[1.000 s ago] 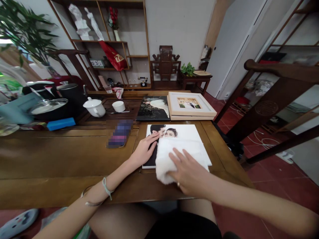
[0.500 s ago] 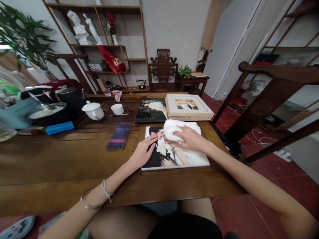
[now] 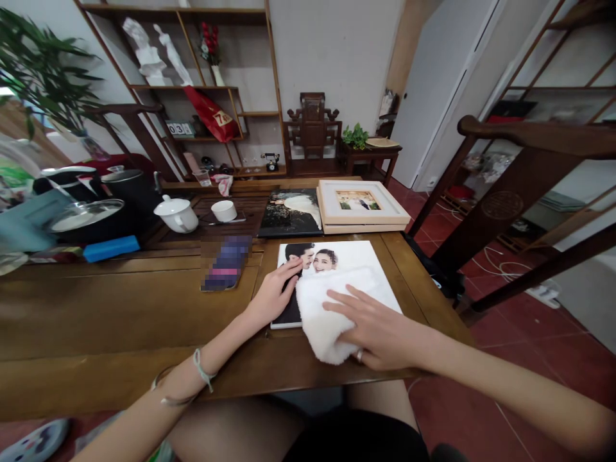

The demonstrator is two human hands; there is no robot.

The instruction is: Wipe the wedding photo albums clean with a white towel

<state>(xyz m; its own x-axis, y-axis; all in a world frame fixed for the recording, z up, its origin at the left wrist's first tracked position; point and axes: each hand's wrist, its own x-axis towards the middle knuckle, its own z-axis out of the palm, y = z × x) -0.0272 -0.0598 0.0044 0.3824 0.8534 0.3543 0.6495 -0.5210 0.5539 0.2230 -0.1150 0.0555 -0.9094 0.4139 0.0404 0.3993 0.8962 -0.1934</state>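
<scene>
A white-bordered portrait print [image 3: 351, 256] lies flat on the wooden table [image 3: 120, 308] in front of me. My left hand [image 3: 273, 294] rests on its left edge, fingers spread flat, pinning it down. My right hand [image 3: 380, 327] lies palm-down with fingers stretched over a fluffy white cloth [image 3: 322, 314], pressing it on the near part of the print, partly over the table's edge. The cloth covers the lower half of the picture.
Behind the print lie a dark photo [image 3: 292, 213] and a framed photo in a pale frame [image 3: 360, 204]. A phone [image 3: 226, 263] lies to the left. A teapot [image 3: 176, 213], cup [image 3: 224, 210], pots [image 3: 91, 215] and blue box [image 3: 110, 248] stand at back left. A dark wooden chair [image 3: 524, 167] stands right.
My right hand has dragged the cloth from the far top of the print back toward me to its near edge. My left hand has stayed on the left edge.
</scene>
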